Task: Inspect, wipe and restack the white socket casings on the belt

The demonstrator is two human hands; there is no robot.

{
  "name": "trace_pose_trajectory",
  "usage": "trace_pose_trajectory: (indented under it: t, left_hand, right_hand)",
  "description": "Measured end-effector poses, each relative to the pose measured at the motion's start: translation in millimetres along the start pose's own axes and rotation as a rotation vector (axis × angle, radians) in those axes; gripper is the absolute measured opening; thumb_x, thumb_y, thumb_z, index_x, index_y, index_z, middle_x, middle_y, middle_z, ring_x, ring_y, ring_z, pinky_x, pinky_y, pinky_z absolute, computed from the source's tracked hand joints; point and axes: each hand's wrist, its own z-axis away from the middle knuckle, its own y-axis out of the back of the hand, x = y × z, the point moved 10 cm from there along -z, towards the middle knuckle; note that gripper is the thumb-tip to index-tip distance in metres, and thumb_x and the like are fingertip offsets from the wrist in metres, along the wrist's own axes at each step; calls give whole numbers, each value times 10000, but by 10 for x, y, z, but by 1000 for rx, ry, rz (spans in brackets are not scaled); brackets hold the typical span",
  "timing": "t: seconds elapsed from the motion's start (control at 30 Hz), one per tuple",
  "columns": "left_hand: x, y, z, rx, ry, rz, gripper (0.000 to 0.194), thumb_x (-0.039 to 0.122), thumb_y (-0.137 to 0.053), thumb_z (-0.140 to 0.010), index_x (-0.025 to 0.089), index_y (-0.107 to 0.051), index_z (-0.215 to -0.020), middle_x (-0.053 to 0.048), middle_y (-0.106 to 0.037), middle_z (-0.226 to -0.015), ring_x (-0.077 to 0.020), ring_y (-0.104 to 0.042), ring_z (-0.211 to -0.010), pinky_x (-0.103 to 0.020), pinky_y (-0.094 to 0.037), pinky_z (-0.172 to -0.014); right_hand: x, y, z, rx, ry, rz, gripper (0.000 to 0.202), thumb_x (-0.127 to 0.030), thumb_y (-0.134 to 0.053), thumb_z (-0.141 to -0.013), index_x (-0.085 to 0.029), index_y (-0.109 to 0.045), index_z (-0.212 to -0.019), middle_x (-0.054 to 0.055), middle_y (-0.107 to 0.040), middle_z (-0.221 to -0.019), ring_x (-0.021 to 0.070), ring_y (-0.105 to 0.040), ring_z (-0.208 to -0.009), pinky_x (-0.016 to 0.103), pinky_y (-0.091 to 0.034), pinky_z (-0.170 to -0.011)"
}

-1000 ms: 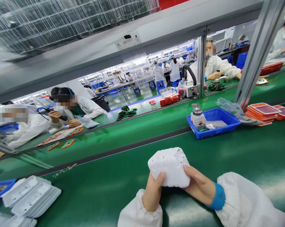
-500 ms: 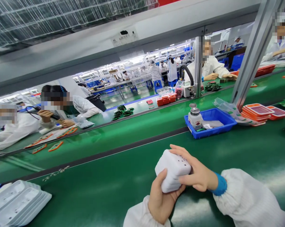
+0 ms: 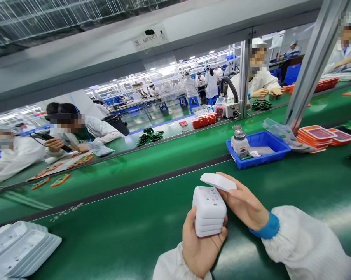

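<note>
My left hand grips a stack of white plastic shells, thumb on one side and fingertips on the other. Small holes and slots mark the face of the uppermost shell in the stack. Just above it, my right hand pinches a single white plastic shell, tilted and separated from the stack on its left side. Whether its right end still touches the stack, I cannot tell. Both hands are over the green work surface.
A blue tray holds a dispenser bottle and small items. Right of it lie a plastic bag and orange-rimmed panels. Nested white shells sit at lower left. A metal post rises at right; co-workers sit across the line.
My right hand has lifted one white shell off the top of the stack. The stack in my left hand has turned so its holed face and layered edges show.
</note>
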Motion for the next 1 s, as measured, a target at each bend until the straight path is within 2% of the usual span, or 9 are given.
trace_pose_trajectory:
  t: [0.07,0.2,0.27,0.37,0.5,0.63,0.77,0.87,1.0]
  left_hand:
    - [8,-17,-3,-11,-14,3,386,406,-566,-784,110,-666,-1011,-119,-674,-954,-244,-618,-854,-286,-477,-674]
    - [37,-18,-3,-21,-63,17,389,390,-510,-837,111,-640,-1075,-106,-672,-993,-193,-611,-782,-324,-476,-735]
    - [14,-16,5,-21,-41,11,396,397,-518,-835,111,-633,-1084,-105,-668,-1014,-201,-614,-797,-330,-473,-739]
    - [-30,-32,28,-21,10,-15,412,431,-560,-799,110,-640,-1045,-119,-667,-971,-249,-620,-853,-318,-467,-701]
    - [-20,-42,48,9,11,-29,460,471,-583,-770,112,-618,-1055,-132,-653,-926,-268,-619,-847,-319,-452,-674]
    - [-10,-51,34,14,0,-30,459,491,-554,-793,130,-609,-1071,-110,-653,-910,-259,-619,-823,-309,-440,-642]
    - [-19,-82,29,-10,-11,-11,512,504,-512,-828,114,-574,-1154,-119,-650,-996,-230,-612,-824,-310,-451,-670]
    - [-13,-134,41,-33,-36,-23,565,519,-476,-848,117,-513,-1243,-133,-629,-1063,-233,-602,-852,-332,-457,-717]
    - [-29,-170,47,-24,-33,-31,600,545,-459,-848,129,-476,-1280,-140,-603,-1113,-241,-592,-876,-334,-453,-724]
  right_hand:
    - [1,-32,26,-59,24,204,522,-361,-653,-810,-240,-471,-1284,85,-480,-1287,313,-394,-1214,516,-235,-1060]
    - [-113,-170,76,-159,230,676,675,-296,-771,-644,-222,-510,-1262,94,-344,-1375,335,-319,-1248,474,-251,-1060]
    - [-71,-125,46,-127,174,621,672,-330,-780,-638,-226,-512,-1244,94,-430,-1297,322,-401,-1186,465,-313,-1025]
    - [75,39,-11,-2,-19,292,644,-400,-765,-693,-240,-478,-1248,73,-536,-1192,306,-482,-1112,469,-376,-977]
    - [17,182,-23,136,54,82,506,-396,-675,-818,-241,-459,-1249,73,-485,-1281,309,-393,-1212,495,-327,-1013]
    - [-20,188,29,142,126,191,546,-361,-662,-836,-263,-383,-1295,70,-436,-1323,295,-373,-1228,468,-338,-1007]
    - [-5,-50,92,-46,151,524,725,-313,-687,-753,-238,-292,-1356,98,-375,-1336,304,-407,-1181,437,-334,-1007]
    - [-53,-202,141,-136,223,718,811,-304,-678,-690,-209,-262,-1380,115,-289,-1368,326,-354,-1209,451,-262,-1047]
    - [-80,-222,150,-120,236,718,809,-283,-705,-643,-218,-321,-1351,109,-310,-1348,335,-367,-1192,465,-273,-1035]
